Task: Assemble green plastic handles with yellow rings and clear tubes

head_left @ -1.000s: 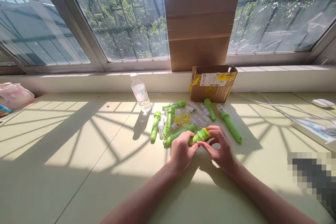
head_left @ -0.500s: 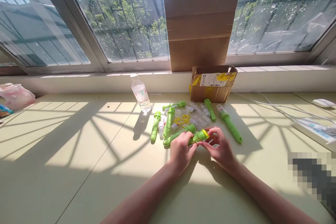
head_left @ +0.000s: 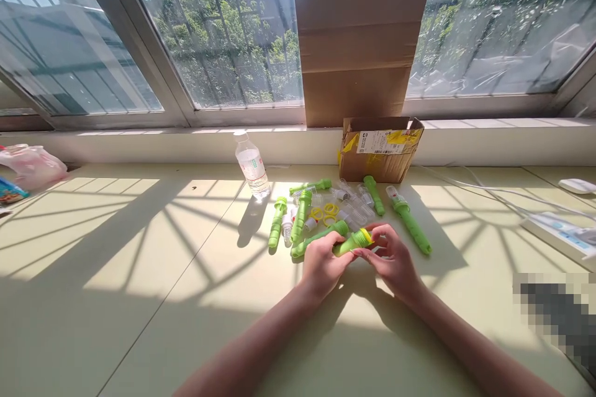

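My left hand (head_left: 325, 263) is closed around a green plastic tube (head_left: 350, 244) with a threaded end. A yellow ring (head_left: 366, 236) sits around that end, pinched by the fingertips of my right hand (head_left: 393, 260). Just behind my left hand another green tube (head_left: 321, 239) lies on the table. Loose yellow rings (head_left: 329, 209) rest a little farther back, beside clear plastic tubes (head_left: 358, 208). On the right lies a green tube with a clear capped end (head_left: 412, 223). More green tubes (head_left: 278, 223) are on the left of the group.
A water bottle (head_left: 252, 167) stands behind the parts, left of an open cardboard box (head_left: 379, 164). A power strip (head_left: 561, 236) with white cables lies at the right. A pink container (head_left: 35, 167) is at the far left. Windows line the back.
The yellow ring sits slightly differently on the threaded end, and the held tube has turned a little. Both hands keep their grip; the view has shifted slightly.
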### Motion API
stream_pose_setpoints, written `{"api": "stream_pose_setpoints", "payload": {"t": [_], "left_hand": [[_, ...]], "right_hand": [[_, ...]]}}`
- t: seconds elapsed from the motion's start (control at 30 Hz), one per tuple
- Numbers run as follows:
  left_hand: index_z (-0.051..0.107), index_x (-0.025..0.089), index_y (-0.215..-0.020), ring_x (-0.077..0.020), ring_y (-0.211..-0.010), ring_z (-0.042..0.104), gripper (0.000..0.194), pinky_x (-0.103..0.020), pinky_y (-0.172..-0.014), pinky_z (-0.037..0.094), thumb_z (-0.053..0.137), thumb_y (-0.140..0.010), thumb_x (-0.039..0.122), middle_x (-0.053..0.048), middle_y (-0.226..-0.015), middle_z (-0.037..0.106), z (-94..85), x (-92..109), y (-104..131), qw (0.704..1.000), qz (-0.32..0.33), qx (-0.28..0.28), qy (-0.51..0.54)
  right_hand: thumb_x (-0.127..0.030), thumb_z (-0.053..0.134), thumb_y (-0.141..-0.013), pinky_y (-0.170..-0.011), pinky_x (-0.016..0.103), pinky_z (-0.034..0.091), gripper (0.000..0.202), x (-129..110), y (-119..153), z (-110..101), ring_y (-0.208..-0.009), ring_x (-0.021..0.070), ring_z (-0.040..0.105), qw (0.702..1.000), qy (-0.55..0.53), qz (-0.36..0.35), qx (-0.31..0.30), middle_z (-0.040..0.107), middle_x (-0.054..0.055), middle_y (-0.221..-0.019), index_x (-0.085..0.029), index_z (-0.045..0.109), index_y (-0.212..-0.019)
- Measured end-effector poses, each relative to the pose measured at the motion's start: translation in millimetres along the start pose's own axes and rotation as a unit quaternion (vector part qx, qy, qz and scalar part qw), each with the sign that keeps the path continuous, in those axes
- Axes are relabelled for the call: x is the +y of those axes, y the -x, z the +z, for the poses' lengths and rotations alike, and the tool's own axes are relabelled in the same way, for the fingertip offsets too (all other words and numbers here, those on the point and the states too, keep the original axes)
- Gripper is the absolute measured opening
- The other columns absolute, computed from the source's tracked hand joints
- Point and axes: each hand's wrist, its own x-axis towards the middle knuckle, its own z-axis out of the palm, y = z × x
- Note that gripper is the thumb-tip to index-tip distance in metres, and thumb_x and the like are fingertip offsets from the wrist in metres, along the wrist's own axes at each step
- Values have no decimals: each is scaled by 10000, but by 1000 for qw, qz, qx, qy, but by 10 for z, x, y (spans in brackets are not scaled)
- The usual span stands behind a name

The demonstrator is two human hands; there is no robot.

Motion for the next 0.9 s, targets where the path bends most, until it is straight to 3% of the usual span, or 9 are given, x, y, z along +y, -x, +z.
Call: {"api": "stream_pose_setpoints", "payload": {"t": [0.27,0.43,0.67,0.9], "left_hand": [[626,142,-690,-128,-579,534,290,-220,-513,387,709,-699,419,5,-594,578,-53,149,-34,986,-97,-46,130],[569,144,-671,-89,-371,449,284,-208,-360,348,709,-704,389,43,-456,479,-64,207,-14,923,-228,-152,271],[589,126,-831,-80,-425,525,278,-201,-401,447,737,-596,144,12,-638,612,-127,115,-39,893,-226,-195,337],[588,130,-823,-98,-410,536,214,-202,-401,447,717,-663,186,26,-520,578,-126,136,-35,890,-242,-198,333]], "right_hand": [[-342,751,-722,-483,226,464,369,-1,-30,18,-713,150,598,999,-11,32,23,539,40,-1019,-231,410,-813],[-387,729,-743,-486,229,462,399,-51,-21,34,-667,139,596,995,-55,87,16,581,40,-1002,-237,366,-807],[-443,754,-700,-504,261,493,439,1,12,49,-615,136,578,995,-50,78,38,634,48,-932,-235,373,-765],[-481,769,-665,-460,261,476,435,23,6,72,-553,135,580,995,-58,54,61,638,13,-788,-236,414,-720]]}}
